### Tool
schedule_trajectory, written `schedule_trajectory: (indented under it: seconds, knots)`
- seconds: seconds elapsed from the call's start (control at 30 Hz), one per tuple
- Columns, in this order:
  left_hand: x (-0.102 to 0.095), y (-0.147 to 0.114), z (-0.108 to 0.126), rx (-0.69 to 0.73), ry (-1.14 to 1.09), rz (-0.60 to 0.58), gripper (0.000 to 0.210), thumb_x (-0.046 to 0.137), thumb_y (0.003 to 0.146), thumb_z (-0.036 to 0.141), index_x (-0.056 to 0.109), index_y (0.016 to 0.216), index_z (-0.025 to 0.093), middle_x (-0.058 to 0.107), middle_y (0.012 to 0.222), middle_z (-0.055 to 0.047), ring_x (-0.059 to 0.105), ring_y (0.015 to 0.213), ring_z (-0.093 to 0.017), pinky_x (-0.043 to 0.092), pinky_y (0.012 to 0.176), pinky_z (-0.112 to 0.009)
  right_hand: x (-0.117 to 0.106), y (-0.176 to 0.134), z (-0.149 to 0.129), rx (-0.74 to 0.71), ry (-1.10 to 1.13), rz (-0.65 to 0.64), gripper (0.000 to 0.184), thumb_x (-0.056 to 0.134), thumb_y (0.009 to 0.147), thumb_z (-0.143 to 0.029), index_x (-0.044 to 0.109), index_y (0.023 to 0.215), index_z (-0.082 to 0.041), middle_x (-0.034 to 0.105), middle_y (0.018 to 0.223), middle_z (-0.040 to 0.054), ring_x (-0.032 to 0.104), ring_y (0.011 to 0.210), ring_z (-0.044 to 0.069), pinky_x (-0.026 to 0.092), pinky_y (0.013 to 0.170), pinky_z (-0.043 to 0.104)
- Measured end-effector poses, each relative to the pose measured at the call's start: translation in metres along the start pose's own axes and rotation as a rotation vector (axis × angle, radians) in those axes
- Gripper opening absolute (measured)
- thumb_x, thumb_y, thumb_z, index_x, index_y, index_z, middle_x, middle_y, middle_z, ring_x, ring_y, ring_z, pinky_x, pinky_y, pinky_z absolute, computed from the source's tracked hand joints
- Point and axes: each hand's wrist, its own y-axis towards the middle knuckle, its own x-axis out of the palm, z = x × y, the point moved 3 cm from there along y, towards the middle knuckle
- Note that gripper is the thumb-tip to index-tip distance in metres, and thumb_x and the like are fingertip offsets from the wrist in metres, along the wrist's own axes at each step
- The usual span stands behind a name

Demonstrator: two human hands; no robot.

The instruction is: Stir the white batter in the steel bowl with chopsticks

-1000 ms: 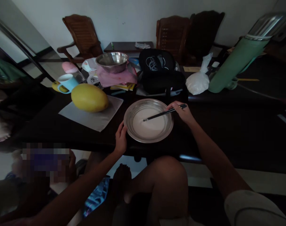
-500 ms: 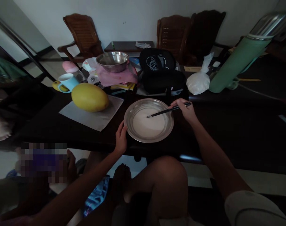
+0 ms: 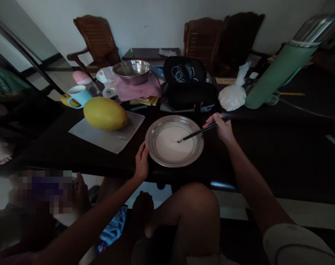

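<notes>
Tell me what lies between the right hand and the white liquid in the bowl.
Black chopsticks span that stretch in the head view, running from the right hand across the rim of the bowl to the white liquid.

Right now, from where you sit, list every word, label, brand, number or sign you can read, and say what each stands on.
No text can be read.
Black case: pale looping lines, no letters discernible.
Yellow items under the pink cloth: any print is too small and dim to read.
Green flask, metal bowl, dark utensil: no lettering visible.
</notes>
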Motion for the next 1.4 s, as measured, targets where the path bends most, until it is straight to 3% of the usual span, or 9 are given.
schedule_trajectory:
  seconds: [0.2, 0.3, 0.43, 0.63, 0.83, 1.03, 1.13, 1.27, 1.4]
  knots:
    - [-0.001, 0.0, 0.001, 0.009, 0.014, 0.014, 0.053, 0.061, 0.082, 0.048, 0.065, 0.122, 0.014, 0.064, 0.131, -0.012, 0.053, 0.128, -0.029, 0.035, 0.112, -0.04, 0.013, -0.006, 0.003, 0.031, -0.05, -0.208, 0.042, 0.056, 0.087, -0.059, 0.072, 0.08, -0.021, 0.075, 0.072, 0.003, 0.072, 0.072, 0.018, 0.057, 0.074, 0.033]
    - [0.0, 0.0, 0.0, 0.01, 0.011, 0.007, 0.054, 0.061, 0.083, 0.049, 0.064, 0.123, 0.014, 0.064, 0.131, -0.012, 0.053, 0.128, -0.029, 0.035, 0.112, -0.04, 0.009, -0.004, 0.001, 0.024, -0.074, -0.137, 0.04, 0.057, 0.087, -0.059, 0.072, 0.082, -0.022, 0.077, 0.078, 0.0031, 0.072, 0.076, 0.019, 0.057, 0.075, 0.033]
    - [0.0, -0.001, 0.0, 0.01, 0.002, -0.017, 0.054, 0.06, 0.084, 0.049, 0.063, 0.125, 0.014, 0.063, 0.133, -0.012, 0.052, 0.129, -0.029, 0.035, 0.112, -0.04, 0.0, 0.0, 0.003, -0.002, 0.017, 0.009, 0.041, 0.057, 0.087, -0.058, 0.068, 0.071, -0.021, 0.07, 0.059, 0.001, 0.067, 0.055, 0.016, 0.054, 0.06, 0.029]
    - [0.0, 0.0, 0.002, 0.014, 0.025, 0.02, 0.052, 0.06, 0.083, 0.047, 0.065, 0.123, 0.014, 0.064, 0.131, -0.012, 0.053, 0.128, -0.029, 0.036, 0.112, -0.04, 0.015, -0.005, 0.0, 0.019, -0.074, -0.185, 0.041, 0.057, 0.086, -0.06, 0.072, 0.079, -0.022, 0.075, 0.073, 0.0024, 0.071, 0.071, 0.018, 0.057, 0.073, 0.033]
    - [0.0, -0.001, 0.003, -0.008, 0.03, 0.014, 0.054, 0.06, 0.083, 0.048, 0.063, 0.125, 0.014, 0.062, 0.134, -0.013, 0.051, 0.13, -0.03, 0.035, 0.113, -0.04, -0.003, 0.002, 0.001, -0.015, -0.002, 0.055, 0.041, 0.056, 0.087, -0.058, 0.066, 0.071, -0.022, 0.068, 0.056, -0.0003, 0.066, 0.054, 0.015, 0.054, 0.058, 0.029]
    - [0.001, 0.0, 0.004, 0.005, 0.042, 0.019, 0.054, 0.06, 0.082, 0.049, 0.064, 0.123, 0.014, 0.064, 0.131, -0.012, 0.053, 0.128, -0.029, 0.037, 0.112, -0.039, 0.013, -0.004, 0.004, 0.045, -0.028, -0.161, 0.042, 0.056, 0.086, -0.061, 0.07, 0.078, -0.022, 0.073, 0.066, 0.002, 0.07, 0.064, 0.017, 0.057, 0.067, 0.032]
    - [0.001, -0.001, 0.006, 0.003, 0.038, 0.023, 0.053, 0.06, 0.082, 0.048, 0.065, 0.122, 0.014, 0.064, 0.13, -0.012, 0.054, 0.127, -0.029, 0.038, 0.11, -0.04, 0.01, -0.003, -0.001, 0.02, -0.069, -0.1, 0.042, 0.057, 0.085, -0.061, 0.07, 0.081, -0.022, 0.075, 0.072, 0.0027, 0.072, 0.071, 0.018, 0.057, 0.073, 0.033]
    - [0.001, -0.001, 0.006, 0.009, 0.046, 0.019, 0.05, 0.06, 0.083, 0.047, 0.065, 0.121, 0.015, 0.064, 0.129, -0.012, 0.054, 0.126, -0.029, 0.039, 0.11, -0.04, -0.002, 0.001, 0.001, -0.003, -0.027, 0.051, 0.044, 0.054, 0.087, -0.062, 0.064, 0.069, -0.022, 0.067, 0.056, 0.0004, 0.066, 0.055, 0.016, 0.054, 0.06, 0.031]
    - [0.001, -0.001, 0.004, -0.008, 0.028, 0.026, 0.053, 0.06, 0.082, 0.048, 0.064, 0.123, 0.014, 0.063, 0.131, -0.013, 0.053, 0.128, -0.03, 0.036, 0.112, -0.041, 0.01, -0.002, 0.002, 0.011, -0.018, -0.107, 0.045, 0.055, 0.087, -0.061, 0.067, 0.07, -0.022, 0.069, 0.059, 0.0015, 0.067, 0.056, 0.016, 0.055, 0.062, 0.031]
